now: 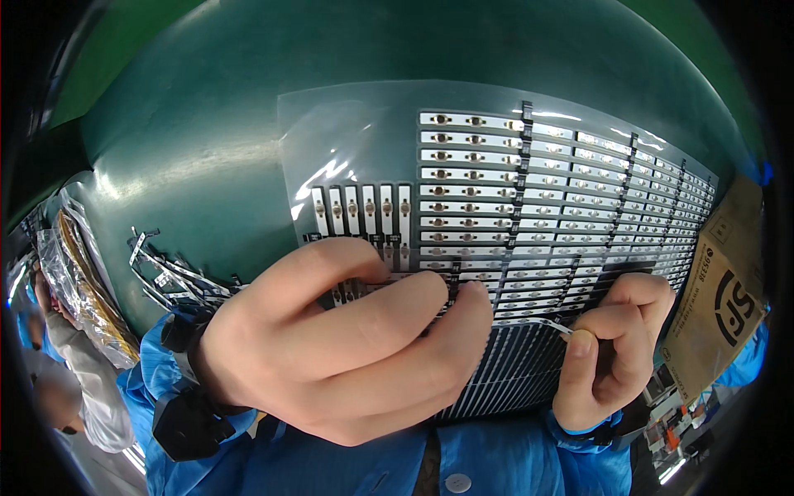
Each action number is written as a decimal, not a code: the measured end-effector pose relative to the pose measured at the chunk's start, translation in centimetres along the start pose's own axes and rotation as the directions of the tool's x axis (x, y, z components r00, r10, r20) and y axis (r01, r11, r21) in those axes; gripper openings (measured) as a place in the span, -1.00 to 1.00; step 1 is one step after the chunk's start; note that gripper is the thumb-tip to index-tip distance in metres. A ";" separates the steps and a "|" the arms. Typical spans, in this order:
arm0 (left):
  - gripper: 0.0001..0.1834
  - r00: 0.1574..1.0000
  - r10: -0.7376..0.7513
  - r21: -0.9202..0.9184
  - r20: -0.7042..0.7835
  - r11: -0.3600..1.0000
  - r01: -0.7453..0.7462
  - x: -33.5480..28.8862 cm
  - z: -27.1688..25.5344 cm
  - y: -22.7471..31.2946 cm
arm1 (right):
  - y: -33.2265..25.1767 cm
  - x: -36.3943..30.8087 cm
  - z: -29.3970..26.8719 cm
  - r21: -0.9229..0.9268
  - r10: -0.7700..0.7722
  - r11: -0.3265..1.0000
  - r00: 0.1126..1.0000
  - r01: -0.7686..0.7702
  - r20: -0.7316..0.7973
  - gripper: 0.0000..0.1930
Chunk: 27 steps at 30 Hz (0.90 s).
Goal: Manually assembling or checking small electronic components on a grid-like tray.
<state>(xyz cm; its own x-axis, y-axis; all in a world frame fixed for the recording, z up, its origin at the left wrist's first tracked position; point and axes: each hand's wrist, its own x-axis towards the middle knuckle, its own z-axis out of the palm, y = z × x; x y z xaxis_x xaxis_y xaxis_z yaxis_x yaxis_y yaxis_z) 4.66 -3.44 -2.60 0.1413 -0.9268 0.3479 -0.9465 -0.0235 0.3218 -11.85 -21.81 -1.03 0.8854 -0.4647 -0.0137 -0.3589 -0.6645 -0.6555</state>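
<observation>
A clear plastic sheet (347, 124) lies on the green tabletop, bearing rows of narrow white LED strips (471, 121) with dark connectors. Over its lower left part bends my left hand (331, 347), thumb and index fingertips drawn close together. What they hold, if anything, is hidden beneath them. At the lower edge of the rows, my right hand (612, 355) pinches the end of a thin white LED strip (558, 327) between thumb and index finger. That strip slants up and left toward the rows. Several upright strips (353, 211) stand just above my left hand.
Loose strips (178, 277) lie in a tangled pile to the left of my left hand. A brown cardboard box (719, 306) sits at the right. Clear plastic bags (91, 281) lie at the far left, near another person's sleeve (95, 372).
</observation>
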 end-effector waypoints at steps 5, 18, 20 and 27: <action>-0.72 1.000 0.017 0.019 -0.008 1.000 -0.017 -0.4 -0.4 -0.2 | 0.1 0.0 0.1 0.004 -0.160 0.987 0.987 0.160 0.022 -0.90; -0.79 0.987 0.102 -0.149 -0.121 0.982 -0.120 -1.0 1.2 -0.2 | -1.1 -0.5 0.6 0.257 -0.287 0.921 0.956 0.291 -0.054 -0.87; -0.79 0.983 0.106 -0.102 -0.151 0.987 -0.122 -0.9 1.8 0.0 | -0.8 -0.5 0.3 0.289 -0.314 0.904 0.948 0.315 -0.051 -0.86; -0.81 0.989 0.080 -0.171 -0.121 0.980 -0.100 -1.1 0.1 -0.6 | 0.8 -1.8 0.6 0.181 -0.237 0.950 0.965 0.254 -0.110 -0.87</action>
<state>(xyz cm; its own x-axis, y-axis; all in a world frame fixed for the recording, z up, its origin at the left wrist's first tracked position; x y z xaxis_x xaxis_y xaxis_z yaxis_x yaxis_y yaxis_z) 5.09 -2.42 -3.26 0.0990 -0.8738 0.4762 -0.8925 0.1337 0.4308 -13.57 -21.13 -1.96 0.9073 -0.3550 0.2252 -0.0624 -0.6435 -0.7629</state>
